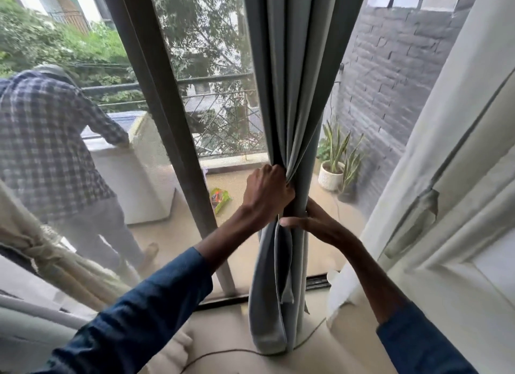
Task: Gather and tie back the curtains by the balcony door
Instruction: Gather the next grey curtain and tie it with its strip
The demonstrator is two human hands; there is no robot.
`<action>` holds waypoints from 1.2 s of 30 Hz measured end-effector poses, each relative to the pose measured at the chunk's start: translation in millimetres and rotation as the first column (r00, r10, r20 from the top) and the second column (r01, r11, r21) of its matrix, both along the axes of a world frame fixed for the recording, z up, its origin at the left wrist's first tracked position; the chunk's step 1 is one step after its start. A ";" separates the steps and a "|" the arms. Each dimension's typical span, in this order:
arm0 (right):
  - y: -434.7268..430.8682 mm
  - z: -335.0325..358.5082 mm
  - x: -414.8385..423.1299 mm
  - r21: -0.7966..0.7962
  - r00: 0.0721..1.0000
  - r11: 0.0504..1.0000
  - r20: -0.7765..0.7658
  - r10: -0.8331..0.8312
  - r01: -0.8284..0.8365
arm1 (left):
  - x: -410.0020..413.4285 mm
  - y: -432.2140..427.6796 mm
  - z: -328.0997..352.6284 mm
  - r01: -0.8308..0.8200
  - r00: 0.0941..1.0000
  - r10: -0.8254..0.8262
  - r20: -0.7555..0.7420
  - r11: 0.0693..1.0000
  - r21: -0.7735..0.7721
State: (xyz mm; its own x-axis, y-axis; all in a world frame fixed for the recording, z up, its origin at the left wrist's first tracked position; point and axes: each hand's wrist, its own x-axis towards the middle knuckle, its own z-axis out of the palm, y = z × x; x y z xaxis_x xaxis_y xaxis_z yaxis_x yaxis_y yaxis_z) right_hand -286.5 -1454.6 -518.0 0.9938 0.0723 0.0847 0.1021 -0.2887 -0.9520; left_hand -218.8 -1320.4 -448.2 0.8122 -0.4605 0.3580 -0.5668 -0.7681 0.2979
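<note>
The left hand [267,189] is clenched on the folds of the grey curtain [295,95] and pinches them together at about the middle of its height. Just below it, the right hand [310,223] grasps the same bundle, with the fingers behind the cloth and the thumb across the front. The two hands are near each other but not touching. The curtain hangs in front of the balcony door [178,139], at the right side of the glass, and its lower part falls loose to the floor.

I judge the gathering of this curtain as almost done, because the cloth is already drawn into one narrow bundle. The tying is not yet done: I see no band or cord around it, and neither hand holds one. At the near left, a cream curtain [41,251] seems already knotted. At the right hangs a white cloth [418,164]; I cannot tell if it is loose or tied.

By count: two hands, one grey curtain, one cream curtain, one white cloth. Outside on the balcony there are one person in a checked shirt [47,139], one white machine [131,184], one green packet [220,199] on the floor and one white plant pot [330,178], with perhaps a second darker pot beside it.
</note>
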 end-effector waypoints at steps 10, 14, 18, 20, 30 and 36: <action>27.8 -23.0 21.8 -0.279 0.871 0.825 0.120 -0.477 0.491 | 7.2 6.7 2.1 0.230 0.966 -0.226 -0.124 0.973 0.023; 17.6 -25.1 22.4 -0.220 0.881 0.853 0.095 -0.464 0.473 | 19.0 41.1 -3.5 0.394 0.882 -0.415 -0.222 0.909 -0.133; 15.5 -19.0 19.1 -0.107 0.927 0.922 0.088 -0.365 0.373 | 14.9 63.1 -25.5 0.435 0.868 -0.491 -0.079 0.826 -0.359; 15.4 -19.6 19.3 -0.079 0.945 0.942 0.055 -0.322 0.325 | 13.3 65.3 -41.7 0.357 0.887 -0.458 -0.059 0.761 -0.542; 15.4 -31.1 23.3 0.021 0.980 0.981 0.051 -0.192 0.191 | 14.1 46.6 -68.4 0.113 0.988 -0.151 -0.028 0.839 -0.532; 8.6 -30.8 18.5 -0.019 0.963 0.963 0.010 -0.268 0.268 | 9.1 61.0 -93.2 0.070 0.983 -0.114 -0.141 0.955 -0.288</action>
State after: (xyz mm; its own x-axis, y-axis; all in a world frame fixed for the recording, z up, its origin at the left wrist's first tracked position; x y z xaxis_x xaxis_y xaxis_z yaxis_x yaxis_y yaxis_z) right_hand -268.0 -1446.0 -548.8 0.9765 -0.1945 0.0929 0.0252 -0.3249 -0.9454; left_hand -209.7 -1259.3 -541.4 0.8266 -0.4348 0.3574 -0.5611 -0.5872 0.5834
